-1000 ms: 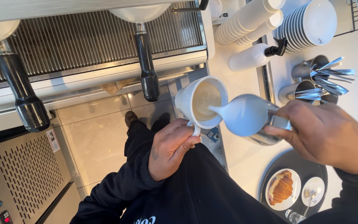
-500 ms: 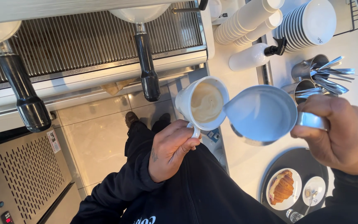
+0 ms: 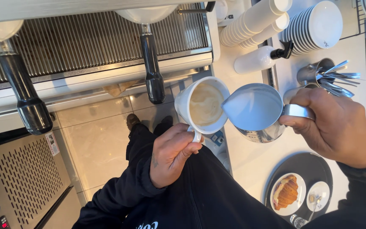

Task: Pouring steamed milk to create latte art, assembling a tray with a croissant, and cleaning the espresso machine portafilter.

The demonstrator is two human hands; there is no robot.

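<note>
Pour is midway, by my read: cup (image 3: 204,106) holds pale tan coffee with foam well up the wall but short of the rim. Pitcher (image 3: 255,111) shows plenty of milk inside. Spout tip sits right at the cup rim, touching or just over it; no stream is visible, so I cannot tell if milk is flowing. No pattern on the surface yet.

Largest to smallest:
- Espresso machine (image 3: 94,51): brushed steel, ribbed grille, two black glossy portafilter handles (image 3: 153,72) hanging down.
- Floor (image 3: 94,135): pale polished tile, shoes visible below.
- White counter (image 3: 250,161), smooth.
- Round dark tray (image 3: 318,169), matte, carrying a small white plate with a flaky golden croissant (image 3: 285,193) and a smaller saucer.
- Stack of white saucers (image 3: 314,23) and nested paper cups (image 3: 250,21).
- Steel tin of spoons (image 3: 318,74).
- Pitcher: polished steel, rounded body, pointed spout, white milk with a flat satin surface.
- Cup: white glazed ceramic, round, loop handle.

Left hand (image 3: 172,154): fingers curled, pinching the cup handle, cup tilted toward the pitcher, held in the air over the floor gap between machine and counter. Right hand (image 3: 335,125): closed around the pitcher handle, thumb on top, pitcher tipped toward the cup.
</note>
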